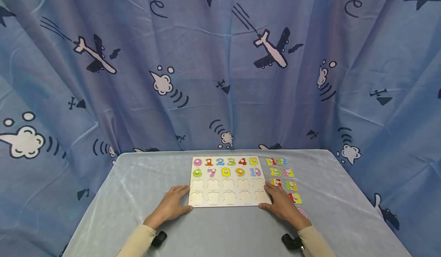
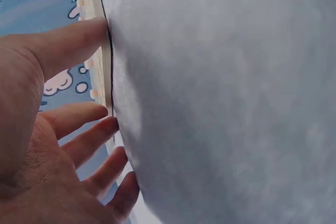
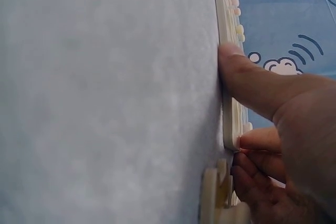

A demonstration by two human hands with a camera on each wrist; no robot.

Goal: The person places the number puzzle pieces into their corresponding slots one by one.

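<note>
Number board (image 1: pixel 228 190), long axis crosswise, lies between left hand (image 1: pixel 169 205) and right hand (image 1: pixel 283 206); both touch its ends, fingers relaxed.

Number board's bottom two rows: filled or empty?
Empty: the number board's bottom two rows show bare recesses; loose number pieces lie beside it.

Blue curtain (image 1: pixel 193 50) behind grey table (image 1: pixel 224 232)

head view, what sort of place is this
Probably a play or filming corner set up indoors, though the wider room doesn't show: a cloth-covered table stands before a patterned blue curtain, with a number puzzle on it.
</note>
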